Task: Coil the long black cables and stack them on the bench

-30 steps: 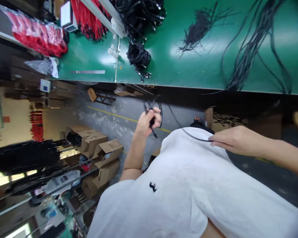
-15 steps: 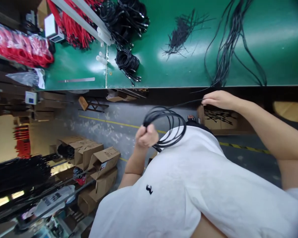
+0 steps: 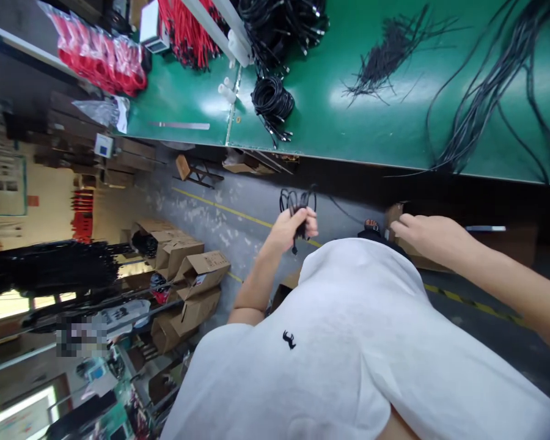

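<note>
My left hand [image 3: 297,226] is closed around a small coil of black cable [image 3: 289,198] in front of the white shirt, with loops sticking up past the fingers. A thin length of the cable runs from the coil toward my right hand [image 3: 417,231]. Its fingertips are pinched together at the cable, though the end in them is hard to see. On the green table [image 3: 348,137] above lie a tied black cable coil [image 3: 272,101], a heap of short black ties [image 3: 385,58] and a bundle of long loose black cables [image 3: 490,91].
More black cable coils [image 3: 284,27] and red cables [image 3: 187,33] lie by white posts at the table's back left. Below the table edge are cardboard boxes [image 3: 201,272] on the grey floor and a small wooden stool [image 3: 197,171]. A metal ruler-like strip [image 3: 181,126] lies on the table.
The wide cable loops in my left hand have become a smaller, tighter bunch. My right hand has moved down, away from the table edge. The view has turned and shifted.
</note>
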`<action>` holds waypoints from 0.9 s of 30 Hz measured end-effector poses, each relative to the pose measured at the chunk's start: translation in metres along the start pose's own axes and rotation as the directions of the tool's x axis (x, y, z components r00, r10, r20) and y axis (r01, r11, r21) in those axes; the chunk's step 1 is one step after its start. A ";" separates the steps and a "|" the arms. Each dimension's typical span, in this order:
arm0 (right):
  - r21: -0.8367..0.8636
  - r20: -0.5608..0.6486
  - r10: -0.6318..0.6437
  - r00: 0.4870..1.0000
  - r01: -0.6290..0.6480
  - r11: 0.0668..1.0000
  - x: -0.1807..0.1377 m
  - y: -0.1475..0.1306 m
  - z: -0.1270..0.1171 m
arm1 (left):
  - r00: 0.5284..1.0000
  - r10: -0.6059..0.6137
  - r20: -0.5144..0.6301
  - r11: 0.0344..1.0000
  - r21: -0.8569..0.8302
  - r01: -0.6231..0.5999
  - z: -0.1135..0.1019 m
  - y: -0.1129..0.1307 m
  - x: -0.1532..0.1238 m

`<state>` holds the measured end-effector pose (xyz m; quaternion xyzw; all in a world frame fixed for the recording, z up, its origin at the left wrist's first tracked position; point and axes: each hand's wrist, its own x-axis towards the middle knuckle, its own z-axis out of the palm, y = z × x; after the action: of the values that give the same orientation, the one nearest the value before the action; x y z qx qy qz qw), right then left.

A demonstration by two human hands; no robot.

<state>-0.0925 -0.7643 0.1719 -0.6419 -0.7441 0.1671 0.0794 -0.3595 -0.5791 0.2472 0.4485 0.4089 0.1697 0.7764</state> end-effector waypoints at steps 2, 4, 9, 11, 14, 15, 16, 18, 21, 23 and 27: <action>-0.001 0.013 -0.269 0.963 0.270 0.963 0.009 -0.026 -0.017 | 0.995 -0.077 0.060 0.994 0.086 0.072 0.008 -0.021 0.009; -0.007 0.006 -0.416 0.909 0.416 0.909 0.024 -0.041 -0.033 | 0.977 -0.149 0.151 0.983 0.125 0.131 0.016 -0.039 0.012; -0.072 -0.031 -0.373 0.927 0.370 0.926 0.059 -0.045 -0.056 | 0.862 -0.262 0.433 0.965 0.132 0.227 0.026 -0.061 0.003; -0.063 -0.135 -0.325 0.936 0.319 0.946 0.056 -0.047 -0.057 | 0.858 -0.242 0.453 0.969 0.063 0.240 0.024 -0.060 -0.001; 0.015 -0.285 -0.185 0.940 0.197 0.980 0.033 -0.055 -0.044 | 0.868 -0.240 0.436 0.959 -0.032 0.281 0.018 -0.055 -0.007; 0.071 -0.275 -0.142 0.951 0.167 0.983 0.025 -0.058 -0.035 | 0.865 -0.244 0.438 0.954 -0.053 0.295 0.017 -0.053 -0.009; 0.138 -0.239 -0.106 0.965 0.142 0.980 0.019 -0.059 -0.026 | 0.855 -0.247 0.455 0.949 -0.065 0.309 0.016 -0.051 -0.012; 0.279 -0.167 -0.044 0.985 0.090 0.956 0.017 -0.059 -0.008 | 0.806 -0.252 0.536 0.943 -0.052 0.330 0.016 -0.048 -0.016; 0.451 -0.210 -0.046 0.977 0.138 0.882 0.042 -0.057 0.006 | 0.655 -0.291 0.697 0.935 0.063 0.349 0.019 -0.044 -0.019; 0.504 -0.245 -0.229 0.942 0.325 0.800 0.067 -0.062 0.002 | 0.527 -0.347 0.776 0.920 0.173 0.351 0.020 -0.040 -0.018; 0.480 -0.144 -0.491 0.859 0.495 0.724 0.102 -0.083 -0.019 | 0.432 -0.398 0.809 0.900 0.255 0.353 0.011 -0.030 -0.017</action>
<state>-0.1800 -0.6718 0.2085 -0.3785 -0.8178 0.3248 0.2871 -0.3646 -0.6124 0.2335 0.3889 0.0731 -0.2558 0.8820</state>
